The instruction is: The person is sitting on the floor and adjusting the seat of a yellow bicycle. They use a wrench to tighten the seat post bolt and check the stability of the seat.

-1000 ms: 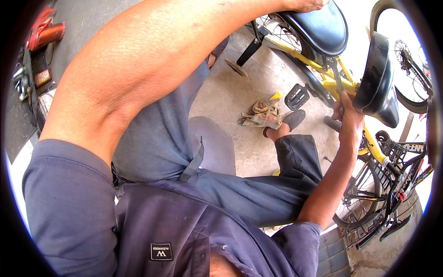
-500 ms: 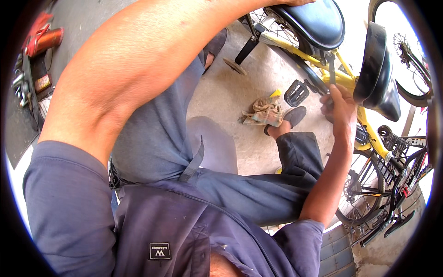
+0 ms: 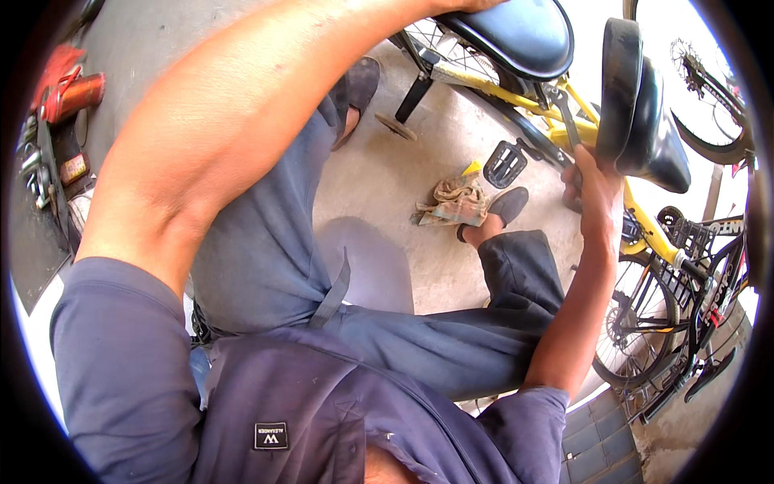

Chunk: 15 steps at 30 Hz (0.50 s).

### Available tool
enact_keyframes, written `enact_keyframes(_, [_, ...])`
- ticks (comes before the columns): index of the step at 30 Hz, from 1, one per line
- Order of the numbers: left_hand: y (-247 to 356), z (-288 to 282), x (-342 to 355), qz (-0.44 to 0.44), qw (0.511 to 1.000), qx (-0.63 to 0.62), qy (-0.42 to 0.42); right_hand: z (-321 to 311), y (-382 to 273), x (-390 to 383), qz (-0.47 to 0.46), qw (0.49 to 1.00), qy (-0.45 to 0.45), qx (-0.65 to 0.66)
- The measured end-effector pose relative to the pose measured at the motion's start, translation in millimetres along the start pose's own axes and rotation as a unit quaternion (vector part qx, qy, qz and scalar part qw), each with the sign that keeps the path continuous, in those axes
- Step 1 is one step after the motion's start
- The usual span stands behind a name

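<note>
A yellow bicycle (image 3: 655,226) stands beside me. My left hand (image 3: 472,4) is at the top edge, at the far side of its rear black padded seat (image 3: 504,36); its fingers are mostly hidden. My right hand (image 3: 592,181) grips a long metal wrench (image 3: 571,121) that reaches up to the yellow frame just under that seat. A second black saddle (image 3: 645,113) stands tilted just above my right hand. A black pedal (image 3: 504,164) hangs left of the wrench.
A crumpled rag (image 3: 451,202) lies on the concrete floor (image 3: 363,194) by my right foot (image 3: 492,222). A red cylinder (image 3: 79,97) and assorted tools (image 3: 40,161) are at the far left. More bicycles (image 3: 713,298) crowd the right side, with a wheel (image 3: 693,81) behind.
Both saddles and the yellow frame have moved left, along with my left hand. My right hand, still round the wrench, has shifted slightly left. My left foot shows more now.
</note>
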<state>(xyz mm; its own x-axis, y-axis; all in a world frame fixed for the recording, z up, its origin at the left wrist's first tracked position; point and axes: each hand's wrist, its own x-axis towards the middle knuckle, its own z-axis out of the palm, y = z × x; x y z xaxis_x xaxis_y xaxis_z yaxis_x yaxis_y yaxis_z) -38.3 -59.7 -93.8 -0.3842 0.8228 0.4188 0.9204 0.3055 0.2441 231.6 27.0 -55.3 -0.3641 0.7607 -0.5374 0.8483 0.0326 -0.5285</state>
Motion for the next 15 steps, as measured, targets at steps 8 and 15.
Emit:
enact_keyframes(8, [1.2,-1.7,1.9,-0.026,0.999,-0.03,-0.006,-7.8,1.3,2.8,0.015,1.0,-0.002,-0.004])
enact_keyframes(15, [-1.6,5.3,2.0,-0.025,0.999,-0.036,0.015,-12.6,16.7,15.4,-0.064,0.99,0.07,0.104])
